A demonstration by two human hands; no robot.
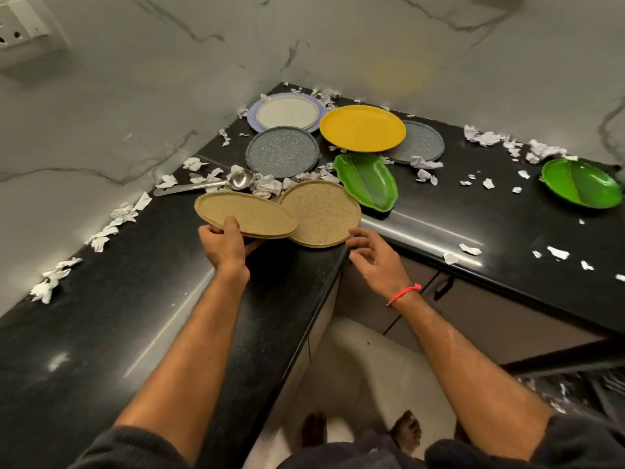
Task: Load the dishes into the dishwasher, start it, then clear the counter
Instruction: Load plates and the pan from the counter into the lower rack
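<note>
Left hand (225, 240) grips a tan plate (245, 214) by its near rim, seemingly lifted off the black bench (101, 333). Right hand (375, 255), fingers loosely spread, touches a second tan plate (321, 213)

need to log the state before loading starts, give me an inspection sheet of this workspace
surface: black L-shaped counter, glossy, strewn with paper.
job's things: two tan plates, left tan plate lifted and overlapping the right tan plate; two grey speckled plates; yellow plate; white plate on a lilac one; two green leaf dishes; ladle.
clutter: torn paper scraps around the dishes and along the wall.
grippers: left hand grips the left tan plate's near edge; right hand open, by the right tan plate.
cables: nothing seen.
surroundings: marble walls, wall socket, cabinet fronts below the counter; no dishwasher identifiable.
</note>
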